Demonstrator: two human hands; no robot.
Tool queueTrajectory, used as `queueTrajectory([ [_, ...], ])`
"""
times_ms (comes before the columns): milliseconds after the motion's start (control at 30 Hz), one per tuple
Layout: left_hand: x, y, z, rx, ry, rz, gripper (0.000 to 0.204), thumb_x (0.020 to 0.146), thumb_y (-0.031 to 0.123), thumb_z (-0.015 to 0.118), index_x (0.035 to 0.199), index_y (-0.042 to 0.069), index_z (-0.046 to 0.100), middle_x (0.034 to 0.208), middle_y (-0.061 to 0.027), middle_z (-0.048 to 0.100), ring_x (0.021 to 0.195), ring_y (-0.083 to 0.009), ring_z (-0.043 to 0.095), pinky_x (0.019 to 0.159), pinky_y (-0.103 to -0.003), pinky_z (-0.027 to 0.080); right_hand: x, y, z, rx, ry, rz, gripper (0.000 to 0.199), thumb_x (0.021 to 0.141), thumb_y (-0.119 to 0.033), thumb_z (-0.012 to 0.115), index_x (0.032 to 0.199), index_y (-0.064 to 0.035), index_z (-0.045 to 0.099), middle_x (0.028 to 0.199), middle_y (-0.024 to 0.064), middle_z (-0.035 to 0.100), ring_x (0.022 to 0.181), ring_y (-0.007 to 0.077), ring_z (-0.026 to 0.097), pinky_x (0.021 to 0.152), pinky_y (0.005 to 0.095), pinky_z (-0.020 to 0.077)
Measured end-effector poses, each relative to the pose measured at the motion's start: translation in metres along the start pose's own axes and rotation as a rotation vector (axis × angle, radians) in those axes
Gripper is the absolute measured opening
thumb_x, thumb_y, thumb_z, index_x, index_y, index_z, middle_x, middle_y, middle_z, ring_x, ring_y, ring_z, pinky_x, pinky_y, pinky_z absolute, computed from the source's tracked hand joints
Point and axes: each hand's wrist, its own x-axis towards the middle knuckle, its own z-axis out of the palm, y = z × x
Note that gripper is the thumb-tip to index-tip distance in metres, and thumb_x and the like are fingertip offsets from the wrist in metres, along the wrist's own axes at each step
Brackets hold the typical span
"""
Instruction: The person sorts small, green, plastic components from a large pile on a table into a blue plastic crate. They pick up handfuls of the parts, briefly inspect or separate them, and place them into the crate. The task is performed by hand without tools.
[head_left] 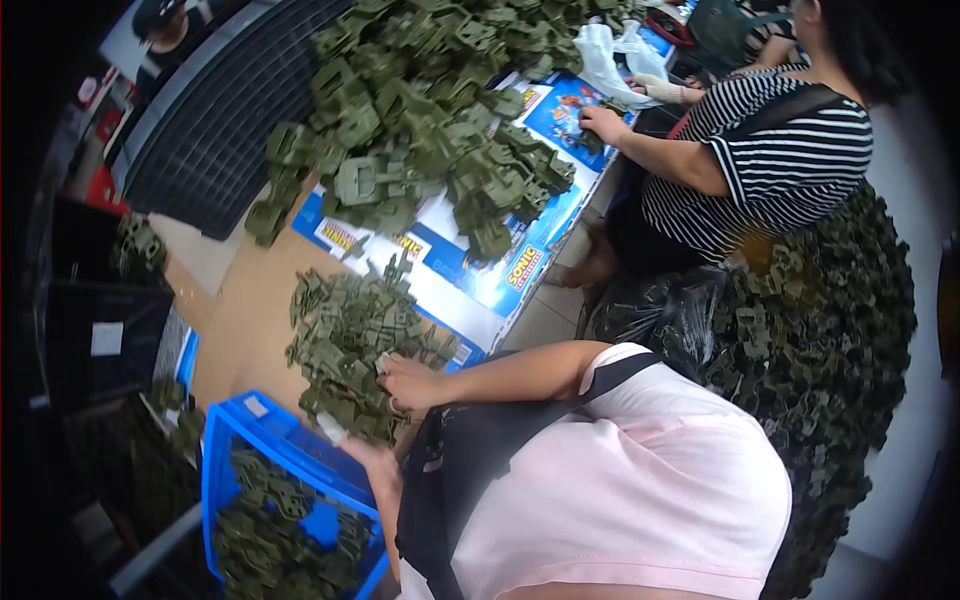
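Observation:
Small olive-green moulded plastic parts lie in a loose pile (345, 320) on the brown cardboard in front of me. My right hand (412, 384) is at the near side of this pile, its fingers curled in on a green plastic part; a white wrap covers one fingertip. Below it, my left hand (368, 456) is beside the pile's lower edge, close to the blue crate's rim. One white-wrapped finger of it reaches out toward the parts. Its other fingers are hidden, so I cannot make out whether it grips anything.
A blue plastic crate (290, 447) with green parts inside stands at lower left. Larger green pieces (420, 110) heap across the far table. A co-worker in a striped shirt (770, 150) handles parts at upper right. Behind, more green parts (810, 340) cover the floor beside a black plastic bag (655, 315).

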Motion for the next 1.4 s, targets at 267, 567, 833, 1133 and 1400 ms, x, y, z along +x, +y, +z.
queueTrajectory([
  [267,-0.009,0.039,0.051,-0.032,-0.113,0.022,0.056,0.092,0.048,0.029,0.132,0.010,0.037,0.126,-0.0135,0.049,0.113,-0.0303,0.050,0.095,-0.046,0.040,-0.001,-0.019,-0.076,0.468,0.421,-0.015,0.052,0.073,-0.018,0.067,0.114,-0.0053,0.037,0.107,0.0179,0.040,0.103,0.0296,0.044,0.090,0.0351,0.0360],
  [567,-0.006,0.002,0.019,0.411,-0.081,0.232,0.060,0.087,0.028,0.058,0.136,0.013,0.026,0.129,-0.0058,0.042,0.110,-0.0206,0.049,0.095,-0.034,0.039,-0.035,-0.067,-0.107,0.385,0.032,0.044,0.048,0.083,-0.028,0.062,0.117,-0.0026,0.040,0.108,0.0226,0.054,0.098,0.0389,0.054,0.081,0.0398,0.0436],
  [833,0.025,-0.002,-0.014,0.464,0.101,0.302,0.053,0.081,0.015,0.061,0.127,0.005,0.037,0.118,-0.0089,0.051,0.104,-0.0192,0.053,0.088,-0.033,0.046,-0.036,-0.061,-0.099,0.326,-0.122,-0.178,0.048,0.088,-0.029,0.054,0.127,-0.0064,0.038,0.116,0.0196,0.051,0.107,0.0342,0.051,0.090,0.0396,0.0406],
  [1133,-0.031,0.014,0.074,0.351,-0.005,0.484,0.065,0.080,0.018,0.062,0.136,0.012,0.028,0.130,-0.0127,0.042,0.121,-0.0254,0.039,0.096,-0.044,0.038,-0.040,-0.030,-0.112,1.135,-0.269,0.158,0.068,0.085,-0.030,0.059,0.140,-0.0114,0.023,0.135,0.0136,0.036,0.122,0.0236,0.038,0.094,0.0341,0.0387],
  [1400,-0.049,0.043,0.100,1.935,-1.084,0.283,0.080,0.075,0.026,0.065,0.140,0.006,0.021,0.128,-0.0243,0.042,0.121,-0.0389,0.038,0.103,-0.048,0.024,-0.063,-0.025,-0.150,0.140,-0.467,-0.116,0.068,0.075,-0.010,0.053,0.136,0.0007,0.025,0.119,0.0270,0.047,0.106,0.0387,0.049,0.091,0.0416,0.0388],
])
